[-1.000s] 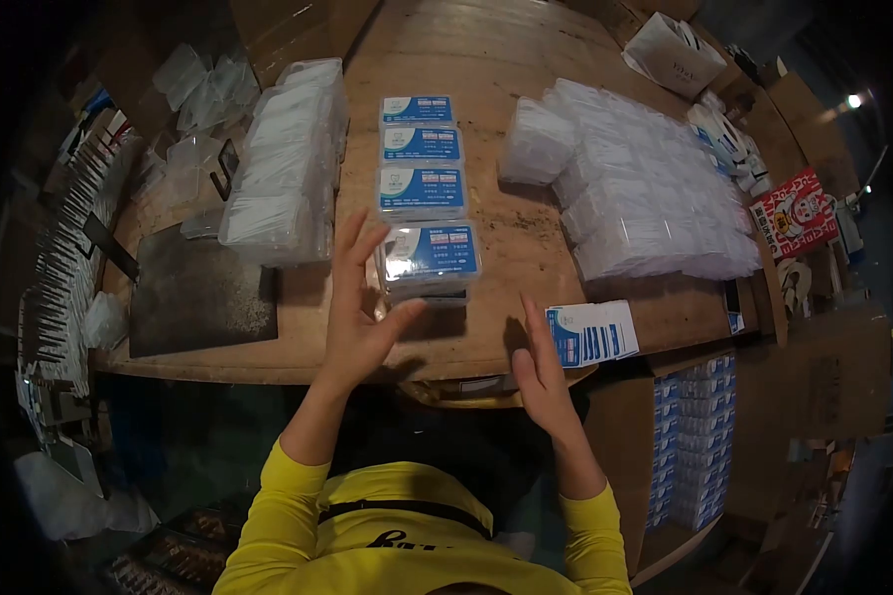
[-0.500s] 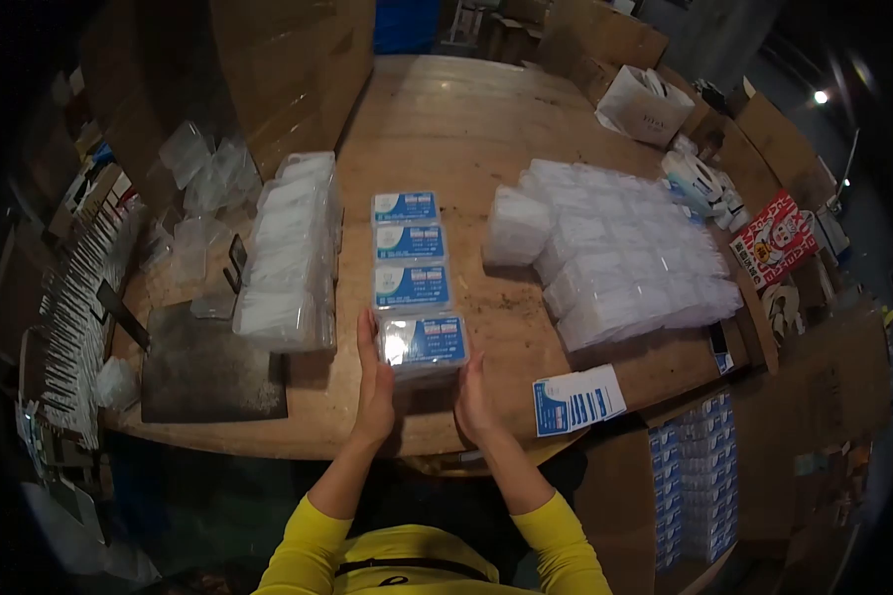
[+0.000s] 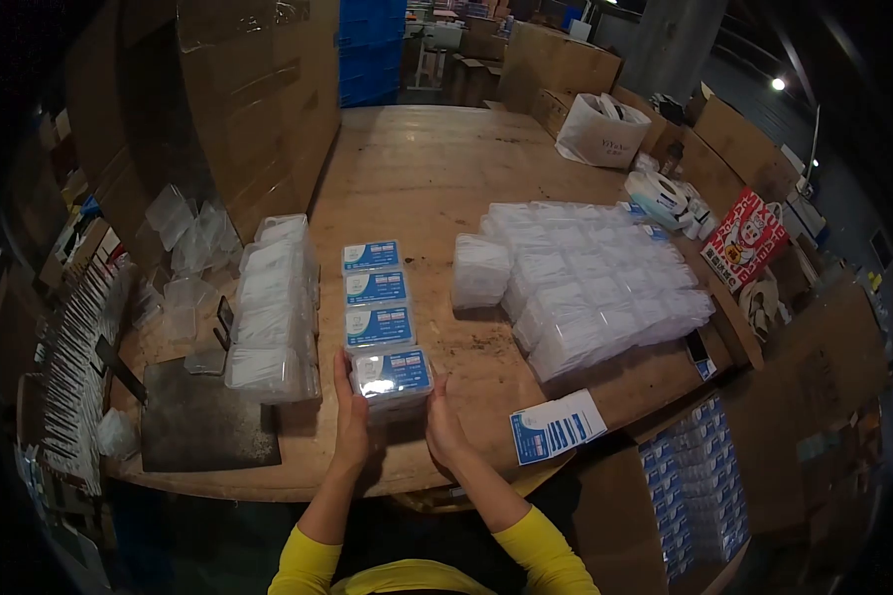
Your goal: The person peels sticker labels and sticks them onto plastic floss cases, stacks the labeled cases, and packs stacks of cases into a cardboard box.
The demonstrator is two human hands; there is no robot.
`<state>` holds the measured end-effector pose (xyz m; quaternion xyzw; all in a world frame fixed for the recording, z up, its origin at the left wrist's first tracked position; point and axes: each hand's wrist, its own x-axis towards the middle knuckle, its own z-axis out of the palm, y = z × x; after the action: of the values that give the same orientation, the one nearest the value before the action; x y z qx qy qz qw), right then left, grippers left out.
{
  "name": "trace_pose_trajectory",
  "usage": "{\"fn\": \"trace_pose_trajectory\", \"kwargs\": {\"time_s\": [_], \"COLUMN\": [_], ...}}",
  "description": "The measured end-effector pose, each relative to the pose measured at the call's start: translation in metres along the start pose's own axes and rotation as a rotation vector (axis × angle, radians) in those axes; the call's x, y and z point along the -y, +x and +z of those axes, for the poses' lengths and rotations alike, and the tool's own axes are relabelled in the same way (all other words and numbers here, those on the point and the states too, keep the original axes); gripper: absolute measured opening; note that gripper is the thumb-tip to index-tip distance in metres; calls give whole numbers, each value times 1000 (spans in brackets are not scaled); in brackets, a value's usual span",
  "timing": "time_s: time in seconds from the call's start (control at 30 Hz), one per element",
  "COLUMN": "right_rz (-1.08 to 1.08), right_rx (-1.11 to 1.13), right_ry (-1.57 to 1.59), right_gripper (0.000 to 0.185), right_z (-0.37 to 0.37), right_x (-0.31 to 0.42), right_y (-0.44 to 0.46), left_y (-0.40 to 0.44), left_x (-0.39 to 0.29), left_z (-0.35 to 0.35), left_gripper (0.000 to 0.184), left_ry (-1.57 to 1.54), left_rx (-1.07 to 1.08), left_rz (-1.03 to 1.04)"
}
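A clear plastic box with a blue and white card on top (image 3: 394,375) is the nearest of a row on the wooden table (image 3: 437,169). My left hand (image 3: 350,412) presses against its left side, and my right hand (image 3: 446,421) is against its right side, so the box is held between them. Behind it, in line, lie several similar boxes (image 3: 380,325). A pack of blue and white cards (image 3: 557,426) lies fanned out to the right of my right hand.
Clear boxes with white contents stand in a row (image 3: 268,317) on the left and a large block (image 3: 590,278) on the right. A dark plate (image 3: 208,421) lies front left. A carton (image 3: 695,486) of blue-labelled boxes is below the table's right edge.
Both hands, apart from the front box a second ago, have closed in on its two sides. The view has tilted up, showing more of the far table.
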<state>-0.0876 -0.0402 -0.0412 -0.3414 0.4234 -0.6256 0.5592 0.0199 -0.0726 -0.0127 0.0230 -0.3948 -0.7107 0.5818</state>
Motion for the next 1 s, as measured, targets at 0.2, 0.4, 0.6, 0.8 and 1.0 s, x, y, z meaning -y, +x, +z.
{"fn": "trace_pose_trajectory", "kwargs": {"time_s": [0.2,0.4,0.6,0.8,1.0], "right_rz": [-91,-231,-452,-367,-435], "right_rx": [-95,-125,-239,-131,-55], "right_ry": [-36,-476,-1242,-1754,-1738], "right_gripper": [66,45,39,46,41], "right_z": [-1,-31,-79,-102,-118], "right_x": [8,38,62,65,57], "right_y": [-11,-71,-130,-145,-143], "left_y": [-35,-41,-42,-40,-37], "left_x": [-37,-29,-17,-11,-16], "left_z": [14,22,2,-7,-4], "left_gripper": [55,23,27,24,20], "left_ry": [1218,1182,1353,1335,1466], "left_rx": [-2,360,250,163,191], "left_rz": [381,-163,-214,-205,-183]}}
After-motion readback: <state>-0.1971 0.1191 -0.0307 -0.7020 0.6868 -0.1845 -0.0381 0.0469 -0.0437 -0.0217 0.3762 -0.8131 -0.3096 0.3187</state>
